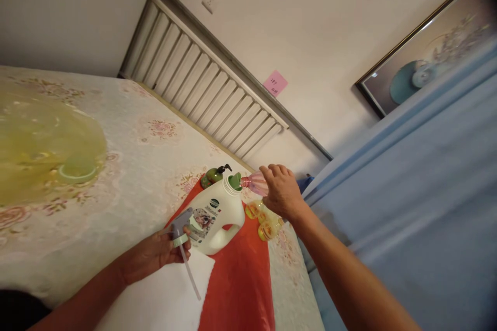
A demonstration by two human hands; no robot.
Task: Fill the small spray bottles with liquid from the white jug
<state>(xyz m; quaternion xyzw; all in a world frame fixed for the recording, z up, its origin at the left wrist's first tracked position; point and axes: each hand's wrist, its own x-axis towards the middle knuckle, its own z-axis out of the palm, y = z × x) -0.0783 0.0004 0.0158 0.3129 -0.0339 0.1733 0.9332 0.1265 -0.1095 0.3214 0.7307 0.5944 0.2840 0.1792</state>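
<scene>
Left hand (165, 249): fingers around trigger sprayer (180, 227) | right hand (282, 191): gripping pink bottle (256, 183), base hidden | white jug (229, 209) print, pink note (275, 83): illegible

pale wall (330, 20) | white radiator (205, 83) | framed picture (427, 62) | blue fabric (419, 176)

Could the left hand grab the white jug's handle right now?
Probably not as is: the left hand is holding the spray head. With that set down, likely yes; nothing visible covers the handle.
</scene>
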